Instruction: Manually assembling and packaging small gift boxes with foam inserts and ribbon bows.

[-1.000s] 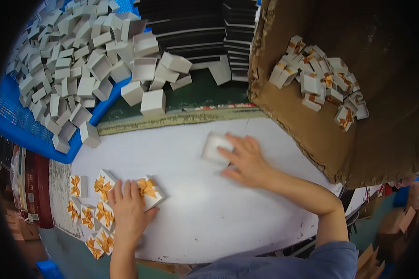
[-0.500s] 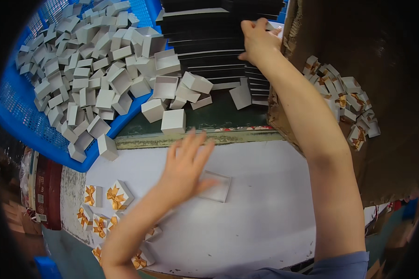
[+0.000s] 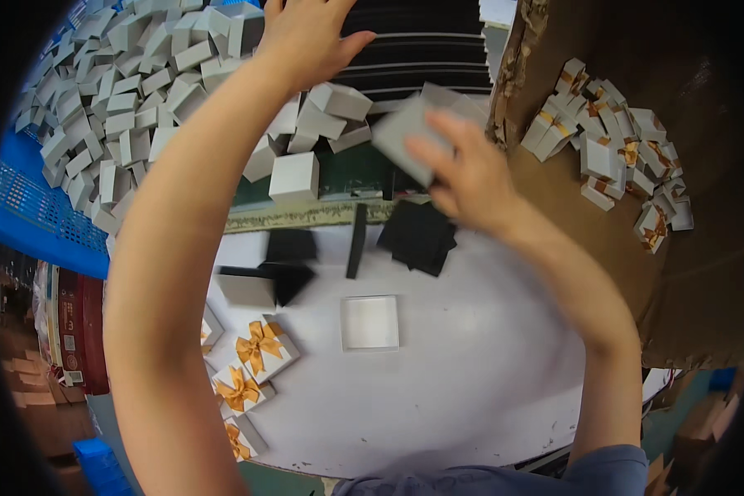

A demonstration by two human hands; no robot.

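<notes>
My right hand [image 3: 471,169], blurred by motion, grips a flat grey square piece [image 3: 409,136] above the table's back edge; its exact kind is unclear. My left hand [image 3: 306,37] reaches to the top edge, beside the stacked black pads [image 3: 422,54]. Its thumb stretches out, and the fingertips are cut off. An open white box tray [image 3: 369,324] lies mid-table. Behind it are loose black square pads: a cluster [image 3: 417,236] under my right hand, one standing on edge [image 3: 355,240], and others [image 3: 291,246] to the left. White boxes with gold bows [image 3: 260,347] sit near my left forearm.
A blue perforated basket [image 3: 50,186] heaped with white box parts [image 3: 124,103] fills the far left. Several white box parts [image 3: 293,176] lie behind the table edge. At right, a cardboard carton [image 3: 670,306] holds bow-tied boxes [image 3: 612,153].
My left hand has moved from the table up to the far edge. My right hand has come back from the far right with a grey square piece. Black pads now lie on the table.
</notes>
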